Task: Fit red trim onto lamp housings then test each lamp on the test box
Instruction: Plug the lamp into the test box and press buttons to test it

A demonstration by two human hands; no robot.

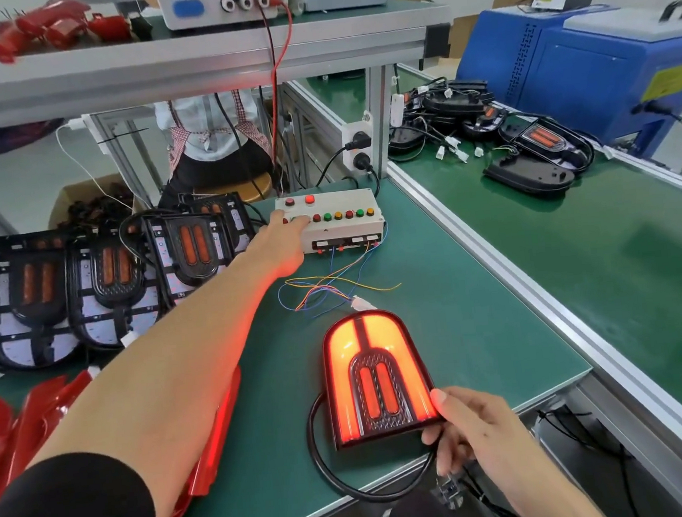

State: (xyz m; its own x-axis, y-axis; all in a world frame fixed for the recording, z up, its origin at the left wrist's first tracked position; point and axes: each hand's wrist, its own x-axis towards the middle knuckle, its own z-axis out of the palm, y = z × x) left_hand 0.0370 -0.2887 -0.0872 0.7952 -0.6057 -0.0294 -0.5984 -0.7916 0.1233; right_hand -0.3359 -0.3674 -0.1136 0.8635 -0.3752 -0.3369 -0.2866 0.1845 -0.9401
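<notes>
I am pressing my left hand (283,234) flat on the test box (338,221) by the bench's far edge, while my right hand (468,425) is pinching the glowing lamp (377,375) near the front edge.

— What was the bench top (478,270) like?
— Matt green mat, edged by brushed aluminium rail (512,283).
— And the lamp (377,373)?
— Glossy red plastic lens. The trim pieces (1,428) looked equally shiny; the test box (353,228) was dull cream plastic.

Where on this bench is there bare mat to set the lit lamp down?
Bare mat lies right of the lit lamp, between it, the test box and the aluminium rail. The left side is crowded with lamp housings and red trim.
</notes>
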